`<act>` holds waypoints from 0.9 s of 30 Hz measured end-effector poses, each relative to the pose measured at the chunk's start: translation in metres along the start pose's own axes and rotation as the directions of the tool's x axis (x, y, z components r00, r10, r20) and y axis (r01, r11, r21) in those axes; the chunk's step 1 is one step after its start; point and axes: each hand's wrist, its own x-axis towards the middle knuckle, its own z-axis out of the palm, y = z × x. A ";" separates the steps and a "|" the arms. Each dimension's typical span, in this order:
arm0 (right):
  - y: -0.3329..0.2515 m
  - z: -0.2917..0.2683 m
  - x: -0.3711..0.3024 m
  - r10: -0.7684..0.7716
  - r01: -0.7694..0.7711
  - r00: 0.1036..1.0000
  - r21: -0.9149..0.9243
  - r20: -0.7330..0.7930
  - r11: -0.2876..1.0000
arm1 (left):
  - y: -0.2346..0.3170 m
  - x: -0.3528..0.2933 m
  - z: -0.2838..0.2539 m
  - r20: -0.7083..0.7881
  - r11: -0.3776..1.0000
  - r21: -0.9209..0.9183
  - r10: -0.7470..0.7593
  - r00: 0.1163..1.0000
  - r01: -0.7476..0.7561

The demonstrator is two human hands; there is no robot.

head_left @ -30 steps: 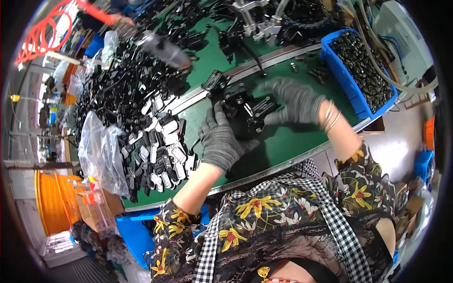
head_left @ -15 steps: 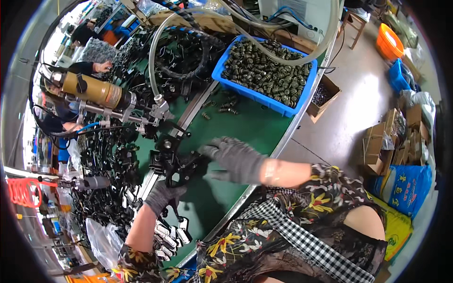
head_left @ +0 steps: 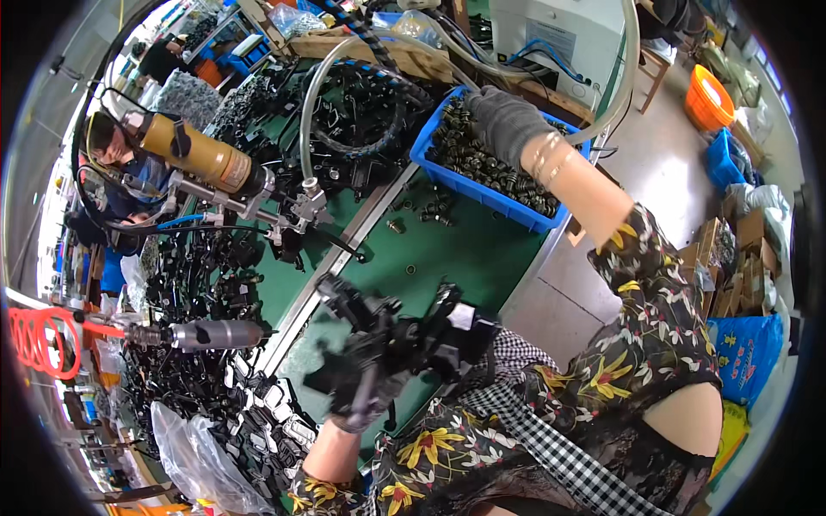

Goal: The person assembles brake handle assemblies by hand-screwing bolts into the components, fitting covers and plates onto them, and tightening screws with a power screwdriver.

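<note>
In front of my body, my left hand [head_left: 372, 404], in a grey glove, is closed round a black jointed mechanical assembly [head_left: 391, 340]. The assembly is blurred and has several arms and a small white patch. My right hand [head_left: 508, 125], gloved in grey too, reaches over the far left part of a blue bin [head_left: 490, 196]. Metal ribbed fittings [head_left: 469, 155] fill that bin, and the hand covers some of them. Its fingertips are partly hidden, so I cannot tell whether they hold a fitting. A few loose fittings [head_left: 436, 211] and a small ring [head_left: 410, 269] lie on the green tabletop [head_left: 469, 262].
A gold cylinder fixture [head_left: 198, 153] with hoses juts in from the left. Below it hangs a powered screwdriver [head_left: 215, 334] on a red coiled hose [head_left: 43, 342]. Black parts [head_left: 198, 284] are heaped along a metal rail [head_left: 301, 318]. Another person [head_left: 129, 172] works across the table.
My right hand has moved up and away to the blue bin. My left hand has brought the black assembly off the rail toward my body. The view has shifted slightly.
</note>
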 end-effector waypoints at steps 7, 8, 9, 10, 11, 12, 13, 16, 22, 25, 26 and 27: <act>0.001 -0.018 -0.004 0.139 -0.043 0.974 -0.450 0.180 0.892 | -0.009 -0.008 0.014 -0.013 0.201 -0.979 -0.217 0.976 0.032; 0.006 -0.013 -0.003 0.067 -0.019 0.995 -0.492 0.080 0.870 | -0.028 -0.010 0.015 -0.018 0.199 -0.980 -0.222 0.975 0.027; 0.006 -0.015 0.001 0.062 -0.016 0.995 -0.492 0.077 0.870 | -0.055 -0.011 0.016 0.056 0.105 -0.992 -0.094 0.994 0.066; 0.006 -0.017 0.005 0.052 0.018 0.990 -0.480 0.134 0.877 | -0.064 -0.011 0.015 0.118 0.014 -0.993 0.040 0.992 0.118; 0.007 -0.018 0.011 0.041 0.053 0.981 -0.467 0.189 0.883 | -0.066 -0.013 0.015 0.113 0.013 -0.994 0.038 0.993 0.113; 0.033 -0.041 -0.002 0.093 0.009 0.980 -0.506 0.177 0.863 | -0.052 -0.001 0.019 0.193 0.058 -0.980 0.005 0.981 0.192; 0.031 -0.034 0.010 0.066 0.031 0.981 -0.486 0.182 0.873 | -0.045 -0.004 0.016 0.194 0.111 -0.972 -0.121 0.974 0.207; 0.035 -0.024 0.034 0.049 0.004 0.994 -0.489 0.095 0.872 | -0.044 -0.010 0.015 0.149 0.038 -0.987 -0.095 0.984 0.153; 0.087 0.008 0.041 0.038 0.007 0.995 -0.453 0.089 0.891 | -0.064 -0.017 0.021 0.199 0.178 -0.960 -0.118 0.973 0.218; 0.080 -0.002 0.039 0.081 0.011 0.978 -0.431 0.193 0.902 | -0.070 -0.020 0.026 0.039 0.533 -0.845 -0.038 0.999 0.053; 0.081 -0.005 0.035 0.072 0.017 0.979 -0.427 0.191 0.904 | -0.071 -0.018 0.028 -0.062 0.589 -0.800 0.110 0.992 -0.115; 0.082 -0.005 0.033 0.061 0.026 0.980 -0.422 0.191 0.906 | -0.073 -0.017 0.030 -0.057 0.588 -0.801 0.112 0.992 -0.112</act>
